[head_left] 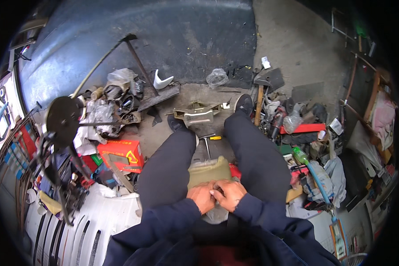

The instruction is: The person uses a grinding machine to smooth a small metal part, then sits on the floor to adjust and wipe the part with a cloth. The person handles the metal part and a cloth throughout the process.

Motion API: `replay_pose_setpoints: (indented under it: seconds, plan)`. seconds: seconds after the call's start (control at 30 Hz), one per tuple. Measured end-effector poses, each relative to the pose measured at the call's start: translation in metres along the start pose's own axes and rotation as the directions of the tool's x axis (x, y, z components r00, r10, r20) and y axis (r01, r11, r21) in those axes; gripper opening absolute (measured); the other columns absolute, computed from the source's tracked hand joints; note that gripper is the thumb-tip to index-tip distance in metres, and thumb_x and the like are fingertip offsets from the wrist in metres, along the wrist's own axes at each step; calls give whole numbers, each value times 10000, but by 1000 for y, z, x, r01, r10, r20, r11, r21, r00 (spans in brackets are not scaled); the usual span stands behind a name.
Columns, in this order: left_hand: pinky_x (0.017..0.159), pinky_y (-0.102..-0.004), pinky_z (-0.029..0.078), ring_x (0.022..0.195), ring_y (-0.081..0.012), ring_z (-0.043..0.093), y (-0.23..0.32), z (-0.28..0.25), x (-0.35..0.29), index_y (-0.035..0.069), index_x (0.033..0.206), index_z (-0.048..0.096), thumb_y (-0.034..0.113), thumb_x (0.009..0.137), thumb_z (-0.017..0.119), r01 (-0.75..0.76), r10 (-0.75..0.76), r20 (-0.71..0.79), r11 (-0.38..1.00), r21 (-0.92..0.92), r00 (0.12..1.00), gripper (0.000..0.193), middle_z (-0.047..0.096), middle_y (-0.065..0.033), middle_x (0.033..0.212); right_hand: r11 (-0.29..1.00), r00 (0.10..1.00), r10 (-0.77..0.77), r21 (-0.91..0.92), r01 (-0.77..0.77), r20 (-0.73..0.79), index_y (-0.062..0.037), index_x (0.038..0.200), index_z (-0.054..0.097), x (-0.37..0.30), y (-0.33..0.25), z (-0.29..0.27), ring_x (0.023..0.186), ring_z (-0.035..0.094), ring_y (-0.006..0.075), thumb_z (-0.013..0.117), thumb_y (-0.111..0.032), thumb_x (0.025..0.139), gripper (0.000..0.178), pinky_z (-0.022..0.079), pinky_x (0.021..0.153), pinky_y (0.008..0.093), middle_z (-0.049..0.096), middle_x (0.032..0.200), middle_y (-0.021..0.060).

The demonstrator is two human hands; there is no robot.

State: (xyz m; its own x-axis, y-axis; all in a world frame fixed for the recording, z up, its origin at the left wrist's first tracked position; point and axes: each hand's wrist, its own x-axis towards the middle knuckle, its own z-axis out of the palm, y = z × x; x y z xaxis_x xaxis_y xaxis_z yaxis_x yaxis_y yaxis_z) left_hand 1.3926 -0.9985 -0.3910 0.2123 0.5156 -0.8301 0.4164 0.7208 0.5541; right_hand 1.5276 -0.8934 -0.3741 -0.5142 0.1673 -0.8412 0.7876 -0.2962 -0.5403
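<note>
The left hand (201, 196) and right hand (230, 195) were joined at lower centre, fingers curled, any pinch impossible to tell; a pause was suggested; for the hammer (207, 147), mid-frame, a forward reach would be needed.

Jacket: dark navy-blue cloth jacket (173, 248), plain surface, creased. Sleeves: long left sleeve (164, 222) and long right sleeve (261, 215), same navy, reaching the wrists. Fastening: thin, lighter blue zip-like line (292, 250), slanting across the lower right of the jacket. Front: dark red patch of cloth (221, 256), in shadow, detail unclear. Trousers: charcoal-black full-length trousers (166, 179), matt, unpatterned. Footwear: dark left shoe (176, 123); dark right shoe (244, 105), pale edging. Hands: left hand (202, 197) and right hand (231, 195), both bare.
</note>
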Motion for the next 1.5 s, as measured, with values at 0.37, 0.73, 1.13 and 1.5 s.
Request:
replay_pose_setpoints:
  seconds: [0.37, 0.73, 1.13, 1.5]
  plan:
    - [824, -479, 460, 987, -387, 583, -89, -2, 141, 102, 1054, 543, 234, 802, 639, -154, 186, 258, 978, -139, 948, 300, 613, -137, 1001, 896, 995, -24, 439, 65, -99, -48, 1055, 654, 97, 60, -10, 735, 675, 259, 721, -175, 902, 210, 529, 652, 347, 671, 884, 134]
    - [784, -487, 480, 952, -401, 601, -129, 12, 143, 64, 1000, 553, 262, 804, 621, -497, 488, 99, 859, 123, 867, 286, 634, -154, 934, 879, 823, -395, 93, 468, -408, -30, 1067, 659, 76, 75, 63, 714, 659, 246, 696, -107, 888, 198, 518, 646, 335, 675, 876, 133]
    - [760, -440, 542, 972, -356, 649, -183, 59, 74, 109, 980, 652, 255, 865, 627, -720, 834, -56, 505, 476, 549, 188, 668, -141, 1034, 590, 426, -805, -492, 640, -413, -63, 1055, 649, 15, 88, 159, 807, 667, 338, 669, -161, 873, 207, 539, 704, 425, 648, 942, 150]
    - [754, -455, 524, 929, -353, 632, -206, 76, 39, 109, 918, 646, 242, 849, 629, -556, 841, -61, 408, 724, 538, 151, 666, -120, 999, 520, 422, -853, -570, 636, -307, -48, 1054, 637, 16, 115, 204, 824, 674, 344, 679, -157, 871, 218, 546, 722, 412, 654, 980, 157]
